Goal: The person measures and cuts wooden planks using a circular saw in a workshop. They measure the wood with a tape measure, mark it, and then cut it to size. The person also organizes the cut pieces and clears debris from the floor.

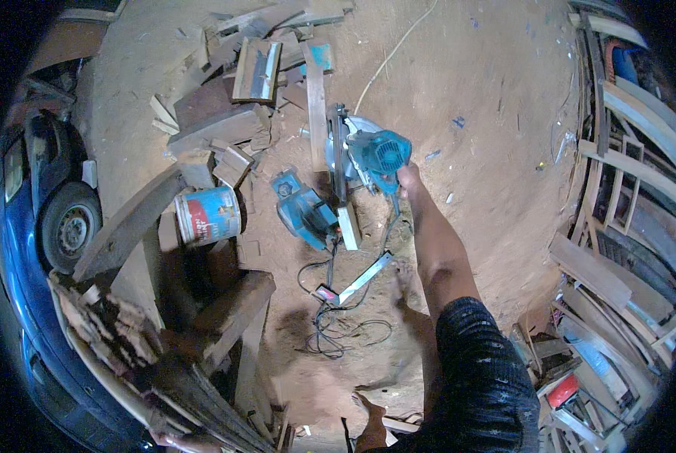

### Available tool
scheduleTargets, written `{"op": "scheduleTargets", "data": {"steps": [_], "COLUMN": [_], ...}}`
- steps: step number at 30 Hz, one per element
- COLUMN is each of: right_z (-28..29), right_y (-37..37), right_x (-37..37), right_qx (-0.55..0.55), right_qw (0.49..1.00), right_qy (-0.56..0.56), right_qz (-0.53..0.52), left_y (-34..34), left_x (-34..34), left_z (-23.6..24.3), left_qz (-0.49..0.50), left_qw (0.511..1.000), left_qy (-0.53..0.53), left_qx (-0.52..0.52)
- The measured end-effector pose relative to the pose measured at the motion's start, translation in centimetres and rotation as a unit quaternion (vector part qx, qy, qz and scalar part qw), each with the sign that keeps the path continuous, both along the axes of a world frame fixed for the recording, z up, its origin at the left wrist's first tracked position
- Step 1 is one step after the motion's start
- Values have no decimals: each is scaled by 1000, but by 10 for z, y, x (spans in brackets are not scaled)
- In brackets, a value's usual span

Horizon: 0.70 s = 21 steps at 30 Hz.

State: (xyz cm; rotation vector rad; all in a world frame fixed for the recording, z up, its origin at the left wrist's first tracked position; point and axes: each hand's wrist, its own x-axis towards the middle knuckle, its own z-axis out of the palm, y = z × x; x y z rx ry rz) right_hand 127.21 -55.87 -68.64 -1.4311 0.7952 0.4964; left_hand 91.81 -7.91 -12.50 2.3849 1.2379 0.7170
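My right hand is closed on the rear handle of a blue circular saw, whose base lies by the end of a long pale board. A blue power planer rests left of the saw, beside a short light wood block. A silver straight tool lies on the dirt below them among black cords. What may be my left hand shows dimly at the lower-left edge by stacked timber; its fingers are unclear. My bare feet are on the ground.
Wood offcuts lie behind a paint bucket. Timber stands at lower left, near a blue car. Frames and planks line the right side. A pale cord runs over the dirt floor.
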Motion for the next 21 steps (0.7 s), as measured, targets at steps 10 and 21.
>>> {"op": "scheduleTargets", "data": {"steps": [10,21], "right_z": [384,744], "right_y": [72,-52], "right_x": [-36,-257], "right_qx": [-14,-254], "right_qw": [996,791], "right_qy": [-72,-220], "right_qz": [44,512], "left_y": [4,-57], "left_x": [-9,-19], "left_z": [27,154], "left_qz": [-115,-269], "left_qw": [980,956], "left_qy": [126,113], "left_qx": [101,6]}}
